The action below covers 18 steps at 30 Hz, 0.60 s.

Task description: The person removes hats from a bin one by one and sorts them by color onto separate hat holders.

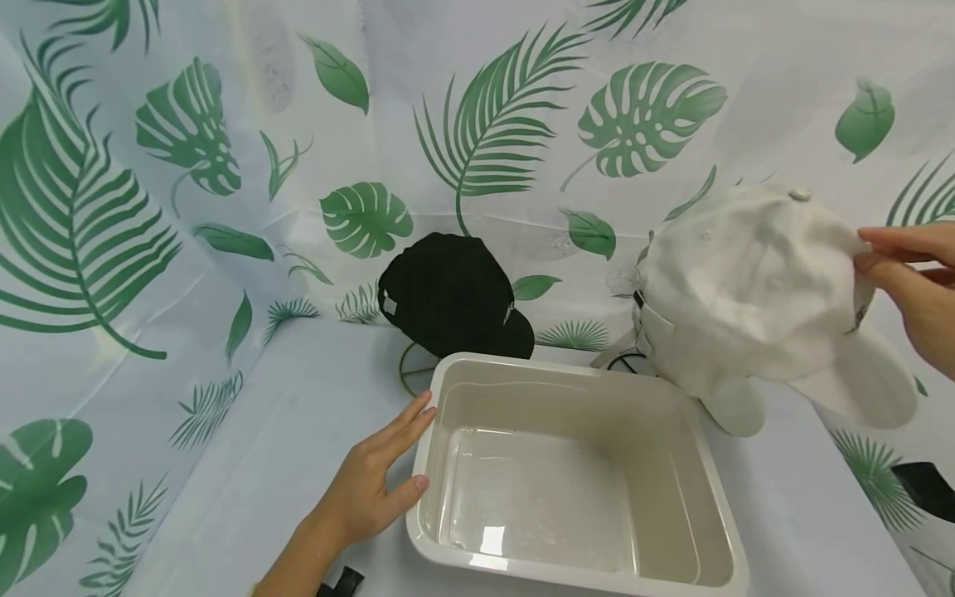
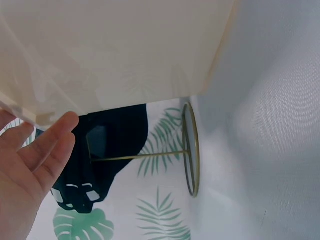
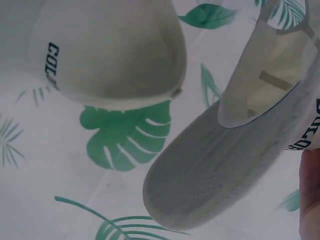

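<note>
My right hand (image 1: 918,282) pinches a white baseball cap (image 1: 746,282) by its front, near the brim, in the air at the right. Below it shows the brim of a second white cap (image 1: 737,408), mostly hidden in the head view. In the right wrist view, the held cap (image 3: 215,175) hangs with its inside partly visible, while the other white cap (image 3: 110,50) bears dark lettering. My left hand (image 1: 366,485) rests its extended fingers against the left rim of a beige plastic basin (image 1: 675,481). Nothing lies inside the basin.
Behind the basin, a black cap (image 1: 448,290) sits on a gold wire stand (image 2: 196,150). A black wire stand (image 1: 628,363) shows beneath the white caps. Leaf-printed cloth (image 1: 492,133) hangs behind and beside the white table (image 1: 313,390).
</note>
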Each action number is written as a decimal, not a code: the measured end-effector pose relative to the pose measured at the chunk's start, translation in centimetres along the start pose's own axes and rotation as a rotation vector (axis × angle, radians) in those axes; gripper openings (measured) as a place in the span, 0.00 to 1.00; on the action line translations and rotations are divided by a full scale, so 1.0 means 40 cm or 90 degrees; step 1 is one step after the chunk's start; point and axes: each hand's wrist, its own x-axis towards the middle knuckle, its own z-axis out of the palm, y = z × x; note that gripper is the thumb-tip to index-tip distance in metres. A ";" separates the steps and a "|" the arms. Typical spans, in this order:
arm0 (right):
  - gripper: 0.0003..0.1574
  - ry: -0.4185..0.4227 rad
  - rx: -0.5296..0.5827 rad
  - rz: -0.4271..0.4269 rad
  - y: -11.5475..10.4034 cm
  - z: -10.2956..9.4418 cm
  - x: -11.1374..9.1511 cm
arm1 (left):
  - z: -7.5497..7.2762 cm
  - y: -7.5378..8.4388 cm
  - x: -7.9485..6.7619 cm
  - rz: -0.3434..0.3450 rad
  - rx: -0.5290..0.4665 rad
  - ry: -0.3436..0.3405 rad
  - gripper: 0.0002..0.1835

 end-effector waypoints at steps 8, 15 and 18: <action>0.19 -0.003 -0.052 0.058 0.029 0.012 0.004 | -0.001 0.002 0.002 0.002 -0.002 -0.004 0.37; 0.19 -0.011 -0.014 0.056 0.087 0.027 0.015 | -0.003 0.003 0.001 -0.001 -0.003 -0.007 0.37; 0.18 0.000 0.043 0.026 0.109 0.036 0.016 | -0.002 0.003 0.002 -0.001 -0.005 -0.005 0.37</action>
